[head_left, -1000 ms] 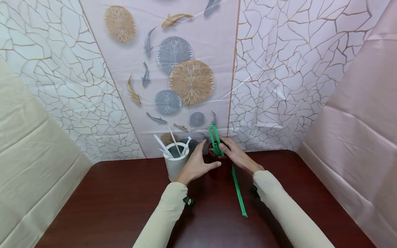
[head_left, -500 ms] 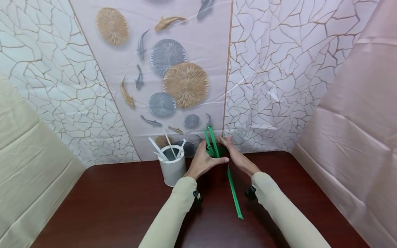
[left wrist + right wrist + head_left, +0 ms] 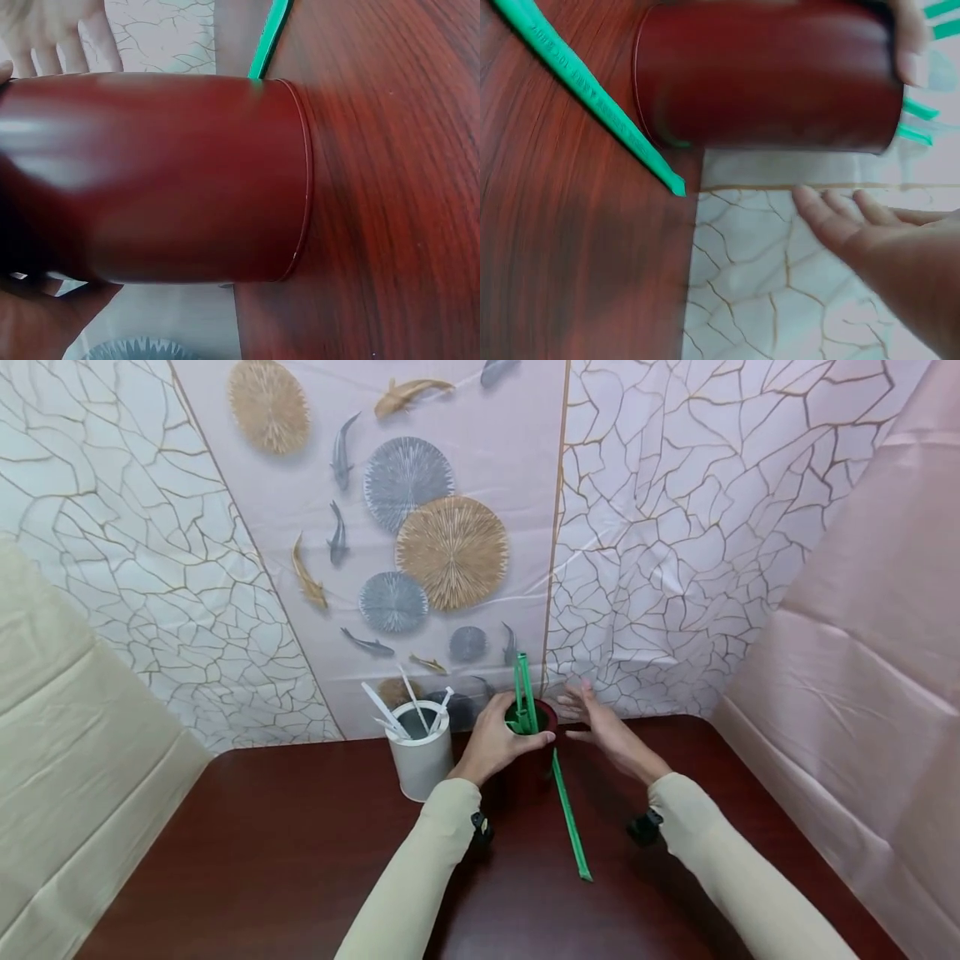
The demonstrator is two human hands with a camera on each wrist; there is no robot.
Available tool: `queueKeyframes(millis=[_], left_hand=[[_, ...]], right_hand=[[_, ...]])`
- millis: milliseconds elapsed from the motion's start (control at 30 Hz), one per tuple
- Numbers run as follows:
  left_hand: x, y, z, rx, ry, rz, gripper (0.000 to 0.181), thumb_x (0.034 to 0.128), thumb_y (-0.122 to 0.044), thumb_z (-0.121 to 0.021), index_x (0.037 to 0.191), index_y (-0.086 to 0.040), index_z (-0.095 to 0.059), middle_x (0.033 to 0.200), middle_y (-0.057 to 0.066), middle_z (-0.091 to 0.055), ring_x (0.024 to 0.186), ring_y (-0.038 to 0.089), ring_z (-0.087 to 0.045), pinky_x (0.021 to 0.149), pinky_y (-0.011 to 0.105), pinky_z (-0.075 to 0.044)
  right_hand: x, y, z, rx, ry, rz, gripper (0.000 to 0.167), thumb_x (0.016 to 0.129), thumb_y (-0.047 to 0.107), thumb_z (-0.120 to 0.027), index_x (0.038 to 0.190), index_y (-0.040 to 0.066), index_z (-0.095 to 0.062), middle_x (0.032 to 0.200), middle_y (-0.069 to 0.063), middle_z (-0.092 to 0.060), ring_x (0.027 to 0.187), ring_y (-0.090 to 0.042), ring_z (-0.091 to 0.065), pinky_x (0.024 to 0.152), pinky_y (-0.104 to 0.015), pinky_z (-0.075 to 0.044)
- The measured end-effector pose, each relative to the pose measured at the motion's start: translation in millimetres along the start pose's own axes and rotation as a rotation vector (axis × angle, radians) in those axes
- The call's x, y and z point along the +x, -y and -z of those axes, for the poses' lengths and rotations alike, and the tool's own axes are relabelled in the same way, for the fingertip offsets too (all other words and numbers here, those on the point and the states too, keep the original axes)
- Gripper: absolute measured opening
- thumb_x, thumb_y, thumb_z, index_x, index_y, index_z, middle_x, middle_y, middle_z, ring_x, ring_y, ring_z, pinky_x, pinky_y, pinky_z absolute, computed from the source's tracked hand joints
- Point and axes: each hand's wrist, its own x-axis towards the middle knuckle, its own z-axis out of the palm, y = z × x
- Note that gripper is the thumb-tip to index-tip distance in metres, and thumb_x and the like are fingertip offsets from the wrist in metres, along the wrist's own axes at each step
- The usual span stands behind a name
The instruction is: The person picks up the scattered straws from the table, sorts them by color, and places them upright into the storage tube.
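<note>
My left hand (image 3: 497,742) grips the dark red cylindrical holder (image 3: 165,180) near its rim, the thumb across the near side. Several green plastic strips (image 3: 527,693) stand in it, their lower ends hidden. To the right of the holder my right hand (image 3: 611,737) is held apart from it, fingers extended; in the right wrist view a gap shows between these fingers and the holder. One loose green strip (image 3: 592,94) with raised lettering lies on the table beside the holder, slanting toward the near side.
A white cylindrical holder (image 3: 423,768) with several white strips (image 3: 384,708) stands left of the red one. Both stand near the back of the dark red-brown table (image 3: 300,852). Patterned cloth (image 3: 637,568) hangs behind, with plain cloth at both sides.
My left hand has moved right and taken hold of the red holder. My right hand has drawn away from it to the right. The head view has shifted slightly.
</note>
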Motion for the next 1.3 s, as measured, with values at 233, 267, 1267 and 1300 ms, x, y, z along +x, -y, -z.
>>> queueKeyframes(millis=[233, 267, 1267, 1300], left_hand=[[0.1, 2.6, -0.7, -0.009, -0.006, -0.003, 0.079, 0.0794, -0.057, -0.087, 0.141, -0.013, -0.063, 0.146, 0.007, -0.057, 0.131, 0.028, -0.057, 0.108, 0.048, -0.049], [-0.7, 2.8, -1.0, -0.013, -0.004, 0.002, 0.08, 0.0789, -0.057, -0.087, 0.141, -0.013, -0.063, 0.146, 0.007, -0.057, 0.132, 0.028, -0.057, 0.109, 0.048, -0.049], [-2.0, -2.8, -0.3, -0.028, 0.011, 0.1, 0.092, 0.0771, -0.054, -0.09, 0.15, -0.011, -0.056, 0.15, 0.006, -0.054, 0.136, 0.027, -0.054, 0.112, 0.047, -0.047], [-2.1, -3.0, 0.1, -0.028, 0.01, 0.098, 0.092, 0.0771, -0.054, -0.09, 0.15, -0.01, -0.056, 0.151, 0.006, -0.054, 0.136, 0.027, -0.053, 0.112, 0.047, -0.047]], right_hand=[[-29.6, -1, 5, -0.318, -0.02, -0.201, 0.07, 0.111, 0.045, -0.053, 0.153, -0.01, -0.044, 0.137, -0.031, -0.06, 0.111, -0.037, -0.069, 0.092, -0.047, -0.06], [-33.0, -6, 1, -0.34, -0.018, -0.222, 0.064, 0.11, 0.041, -0.057, 0.147, -0.011, -0.051, 0.125, -0.029, -0.065, 0.1, -0.034, -0.072, 0.085, -0.044, -0.062], [-37.3, -23, -32, -0.62, -0.093, -0.401, 0.028, 0.098, 0.013, -0.07, 0.075, 0.001, -0.062, 0.068, -0.014, -0.068, 0.054, -0.019, -0.071, 0.06, -0.037, -0.062], [-38.1, -14, -27, -0.599, -0.114, -0.383, 0.025, 0.098, 0.012, -0.069, 0.077, 0.0, -0.062, 0.069, -0.013, -0.068, 0.055, -0.019, -0.072, 0.061, -0.037, -0.063]])
